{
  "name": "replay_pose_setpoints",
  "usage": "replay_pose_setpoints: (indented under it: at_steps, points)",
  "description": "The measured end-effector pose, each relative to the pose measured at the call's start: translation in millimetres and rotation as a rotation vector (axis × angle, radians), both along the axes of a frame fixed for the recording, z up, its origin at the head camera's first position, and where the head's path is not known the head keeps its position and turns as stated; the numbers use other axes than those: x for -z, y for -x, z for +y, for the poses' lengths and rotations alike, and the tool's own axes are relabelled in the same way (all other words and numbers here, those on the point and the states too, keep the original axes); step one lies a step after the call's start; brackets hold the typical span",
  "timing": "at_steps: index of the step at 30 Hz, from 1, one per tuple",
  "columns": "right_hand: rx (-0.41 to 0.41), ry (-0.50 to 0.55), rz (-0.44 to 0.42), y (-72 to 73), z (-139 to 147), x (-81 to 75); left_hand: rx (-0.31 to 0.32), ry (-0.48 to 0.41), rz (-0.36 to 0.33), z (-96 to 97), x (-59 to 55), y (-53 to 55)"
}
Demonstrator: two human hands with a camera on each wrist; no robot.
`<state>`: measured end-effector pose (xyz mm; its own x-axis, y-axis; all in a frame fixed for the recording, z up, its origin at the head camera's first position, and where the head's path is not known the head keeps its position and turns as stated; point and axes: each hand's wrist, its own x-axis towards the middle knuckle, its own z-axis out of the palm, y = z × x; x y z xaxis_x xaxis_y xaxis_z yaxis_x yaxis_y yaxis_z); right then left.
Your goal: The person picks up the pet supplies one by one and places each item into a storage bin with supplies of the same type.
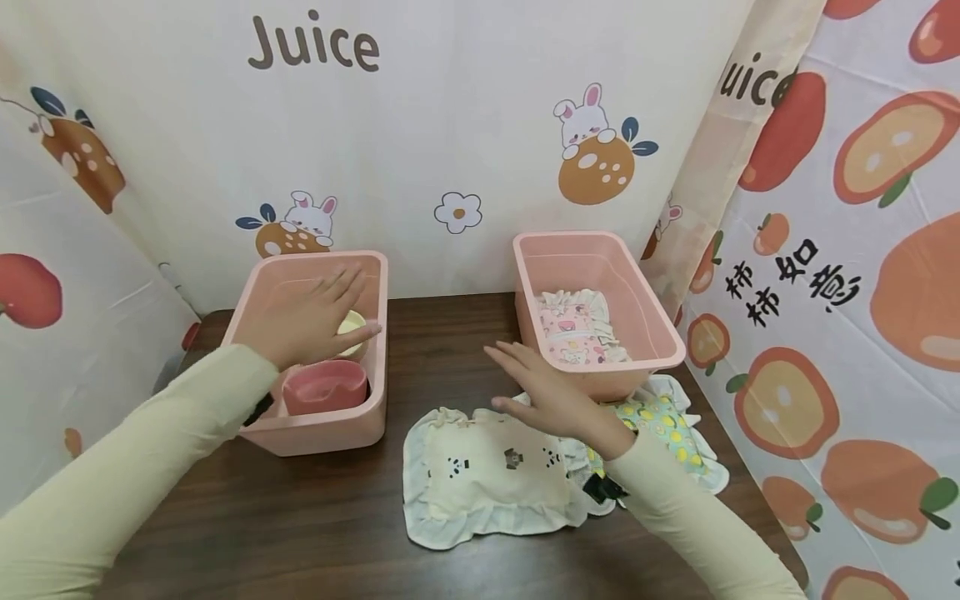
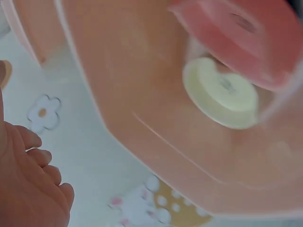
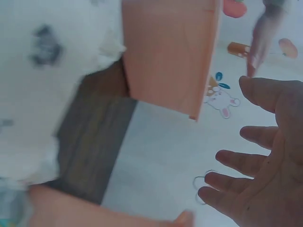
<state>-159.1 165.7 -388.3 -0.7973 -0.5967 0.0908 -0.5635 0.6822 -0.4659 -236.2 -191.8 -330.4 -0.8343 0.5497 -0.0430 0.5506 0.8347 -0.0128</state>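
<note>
My left hand [image 1: 309,317] hovers over the left pink bin [image 1: 307,440], fingers straight and holding nothing. Inside that bin lie a deep-pink bowl-like dish [image 1: 326,387] and a pale yellow dish [image 2: 222,94], which the hand partly covers in the head view. With its fingers spread and nothing in them, my right hand [image 1: 551,396] is above a cream ruffled cushion [image 1: 487,475] printed with small animal faces. Beside it, a lemon-print ruffled cushion [image 1: 671,429] is partly hidden by the right arm and the right bin. Whether the right hand touches any cloth, I cannot tell.
A second pink bin [image 1: 652,321] stands at the back right, holding a pink-print ruffled cloth item [image 1: 573,333]. Both bins are on a dark wooden table [image 1: 300,533]. Printed curtains [image 1: 450,125] enclose the back and both sides.
</note>
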Motion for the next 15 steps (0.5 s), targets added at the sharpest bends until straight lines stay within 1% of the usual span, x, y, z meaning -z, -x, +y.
replay_pose_setpoints:
  at_steps: [3,8,11,15]
  points:
    - [0.018,-0.005,-0.009,-15.7,14,12.2,0.019,-0.005,-0.02,22.2,-0.6,6.4]
    - [0.041,0.001,-0.008,-36.7,34,32.3,0.047,-0.11,-0.08,59.4,2.8,13.9]
    - [0.04,0.01,-0.019,-45.2,45,43.2,0.08,-0.144,-0.081,80.5,5.6,18.3]
    - [0.028,0.01,-0.012,-51.5,54,59.3,0.11,-0.175,-0.08,110.6,11.3,24.0]
